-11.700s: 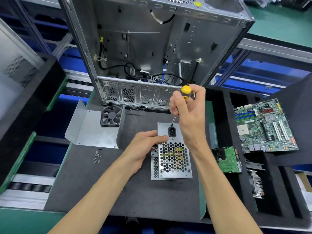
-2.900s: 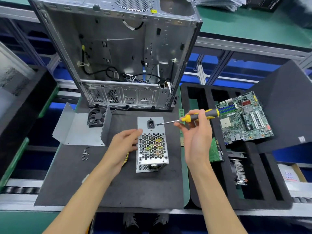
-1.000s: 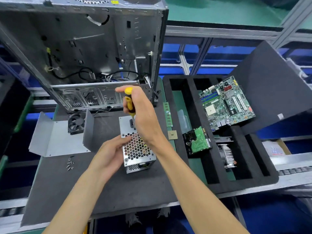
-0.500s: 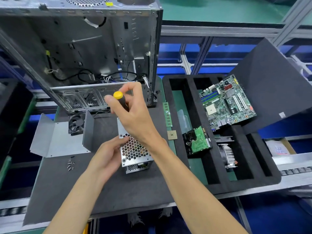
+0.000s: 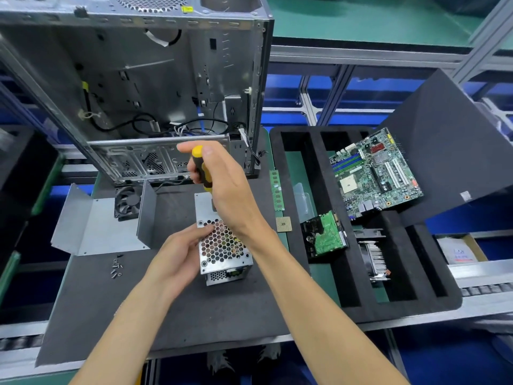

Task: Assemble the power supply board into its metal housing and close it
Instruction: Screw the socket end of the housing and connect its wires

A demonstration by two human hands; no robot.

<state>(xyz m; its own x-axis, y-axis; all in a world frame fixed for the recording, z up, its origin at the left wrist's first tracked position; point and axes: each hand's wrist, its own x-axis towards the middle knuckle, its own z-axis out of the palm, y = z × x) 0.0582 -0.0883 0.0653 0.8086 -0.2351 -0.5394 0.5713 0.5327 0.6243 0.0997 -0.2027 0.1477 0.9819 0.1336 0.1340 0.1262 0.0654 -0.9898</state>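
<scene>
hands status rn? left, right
Left hand: gripping the side of the metal power supply box.
Right hand: closed around the yellow screwdriver, upright over the box.

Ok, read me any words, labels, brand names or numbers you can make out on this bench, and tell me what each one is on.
Nothing here reads clearly.
Yellow sticker on the computer case: print too small to read.
White label with a red band in the cardboard box: blurred.
Small white tag on the dark foam sheet: blurred.
Motherboard: markings too small.
Chip on the mat: markings too small.
Power supply housing: no text visible.
</scene>
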